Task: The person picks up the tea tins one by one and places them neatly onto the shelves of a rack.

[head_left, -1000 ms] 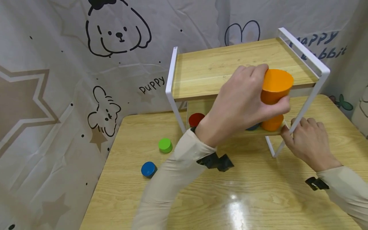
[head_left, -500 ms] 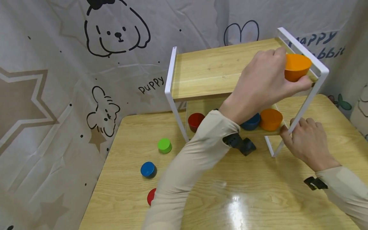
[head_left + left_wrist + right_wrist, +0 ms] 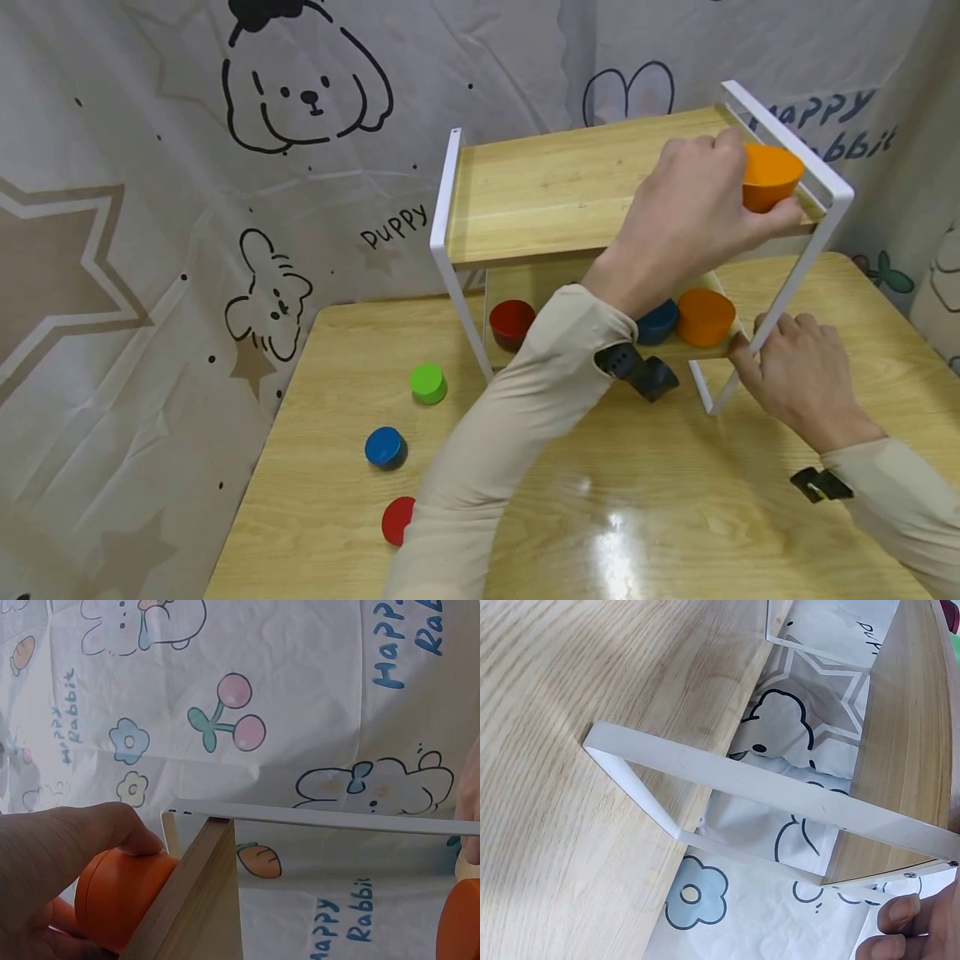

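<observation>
My left hand holds an orange cylinder between thumb and fingers at the right end of the rack's top shelf. In the left wrist view that orange cylinder sits against the board's face, thumb on its side. My right hand grips the rack's right front leg near the lower shelf. The right wrist view catches only its curled fingertips beside the white frame. On the lower shelf stand a second orange cylinder, a blue cylinder and a dark red cylinder; my left forearm hides the space between.
Left of the rack, a green cylinder, a smaller blue cylinder and a red cylinder stand on the wooden table. My left sleeve partly covers the red one. A printed cloth hangs behind.
My left hand has carried the orange cylinder rightward and up to the top shelf's right end, barely shifting in the last half second. My right hand has stayed on the leg.
</observation>
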`<action>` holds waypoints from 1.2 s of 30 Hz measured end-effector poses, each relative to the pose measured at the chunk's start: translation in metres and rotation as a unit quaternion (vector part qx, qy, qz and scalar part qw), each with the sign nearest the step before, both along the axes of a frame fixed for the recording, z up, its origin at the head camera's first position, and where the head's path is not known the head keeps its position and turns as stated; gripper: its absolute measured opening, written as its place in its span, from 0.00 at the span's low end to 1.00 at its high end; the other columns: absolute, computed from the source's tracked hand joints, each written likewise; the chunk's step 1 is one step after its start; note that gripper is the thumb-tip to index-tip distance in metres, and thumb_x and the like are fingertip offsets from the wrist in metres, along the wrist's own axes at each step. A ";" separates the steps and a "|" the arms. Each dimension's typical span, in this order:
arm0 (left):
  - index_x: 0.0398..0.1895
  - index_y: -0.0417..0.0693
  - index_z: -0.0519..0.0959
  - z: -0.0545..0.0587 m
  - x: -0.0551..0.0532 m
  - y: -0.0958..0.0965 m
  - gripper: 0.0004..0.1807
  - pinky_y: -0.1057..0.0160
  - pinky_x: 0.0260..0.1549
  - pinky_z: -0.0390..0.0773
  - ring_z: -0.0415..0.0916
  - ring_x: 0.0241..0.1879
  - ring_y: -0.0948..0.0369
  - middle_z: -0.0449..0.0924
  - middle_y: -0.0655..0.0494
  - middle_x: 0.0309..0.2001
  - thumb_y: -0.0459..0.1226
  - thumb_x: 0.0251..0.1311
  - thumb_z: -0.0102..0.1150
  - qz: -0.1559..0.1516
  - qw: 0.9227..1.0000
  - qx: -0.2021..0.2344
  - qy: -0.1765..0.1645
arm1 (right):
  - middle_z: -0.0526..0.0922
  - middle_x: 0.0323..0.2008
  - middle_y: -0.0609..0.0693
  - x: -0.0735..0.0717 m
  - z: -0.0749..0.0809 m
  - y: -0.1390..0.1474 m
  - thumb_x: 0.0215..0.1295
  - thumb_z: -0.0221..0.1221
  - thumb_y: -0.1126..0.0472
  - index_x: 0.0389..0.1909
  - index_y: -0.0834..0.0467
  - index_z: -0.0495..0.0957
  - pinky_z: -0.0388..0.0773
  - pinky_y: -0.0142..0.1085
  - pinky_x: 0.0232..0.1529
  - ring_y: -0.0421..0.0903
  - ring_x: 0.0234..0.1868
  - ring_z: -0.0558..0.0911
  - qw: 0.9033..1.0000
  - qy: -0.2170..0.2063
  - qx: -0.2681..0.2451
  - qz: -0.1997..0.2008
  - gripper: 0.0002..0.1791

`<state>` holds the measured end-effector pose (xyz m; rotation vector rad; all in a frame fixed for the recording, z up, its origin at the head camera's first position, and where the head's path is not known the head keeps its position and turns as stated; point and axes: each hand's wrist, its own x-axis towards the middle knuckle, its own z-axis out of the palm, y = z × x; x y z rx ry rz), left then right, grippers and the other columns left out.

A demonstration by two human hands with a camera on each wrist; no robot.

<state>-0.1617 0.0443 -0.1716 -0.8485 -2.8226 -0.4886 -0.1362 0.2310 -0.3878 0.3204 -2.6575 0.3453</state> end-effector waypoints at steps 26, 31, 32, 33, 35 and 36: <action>0.67 0.39 0.64 -0.021 0.038 -0.040 0.33 0.65 0.66 0.54 0.65 0.64 0.59 0.70 0.51 0.64 0.50 0.67 0.48 -0.004 0.987 -0.022 0.158 | 0.66 0.14 0.54 -0.001 -0.004 0.001 0.69 0.45 0.53 0.15 0.58 0.63 0.59 0.46 0.20 0.57 0.20 0.66 1.000 0.000 0.005 0.001 0.22; 0.60 0.36 0.71 -0.046 0.064 -0.060 0.26 0.67 0.62 0.62 0.70 0.56 0.54 0.76 0.48 0.56 0.43 0.63 0.53 -0.057 0.973 0.072 0.214 | 0.64 0.14 0.53 -0.002 -0.005 0.001 0.68 0.45 0.54 0.14 0.58 0.61 0.58 0.45 0.19 0.55 0.19 0.65 1.000 0.005 0.003 -0.002 0.22; 0.59 0.35 0.72 -0.052 0.069 -0.064 0.25 0.67 0.60 0.64 0.71 0.55 0.54 0.77 0.47 0.55 0.42 0.62 0.54 -0.067 0.970 0.090 0.215 | 0.64 0.13 0.53 -0.002 -0.005 0.000 0.68 0.45 0.54 0.14 0.57 0.61 0.58 0.44 0.19 0.55 0.18 0.64 1.000 0.010 0.004 0.000 0.22; 0.58 0.35 0.73 -0.058 0.074 -0.069 0.24 0.68 0.59 0.65 0.71 0.54 0.54 0.77 0.47 0.53 0.41 0.62 0.55 -0.074 0.968 0.103 0.215 | 0.63 0.13 0.53 -0.002 -0.005 0.000 0.68 0.45 0.54 0.13 0.57 0.60 0.57 0.43 0.19 0.55 0.18 0.64 1.000 0.011 0.004 0.000 0.22; 0.55 0.35 0.75 -0.072 0.084 -0.080 0.22 0.69 0.56 0.68 0.73 0.51 0.54 0.78 0.47 0.51 0.39 0.60 0.57 -0.079 0.967 0.118 0.210 | 0.63 0.14 0.53 -0.002 -0.004 0.000 0.69 0.44 0.53 0.14 0.57 0.61 0.58 0.43 0.19 0.55 0.19 0.64 1.000 0.008 0.003 -0.002 0.22; 0.55 0.35 0.75 -0.080 0.088 -0.085 0.22 0.69 0.56 0.69 0.73 0.51 0.54 0.79 0.47 0.50 0.39 0.60 0.58 -0.078 0.969 0.119 0.203 | 0.64 0.14 0.53 -0.002 -0.003 -0.001 0.69 0.44 0.53 0.14 0.57 0.61 0.58 0.43 0.20 0.55 0.19 0.64 1.000 0.005 0.002 -0.003 0.23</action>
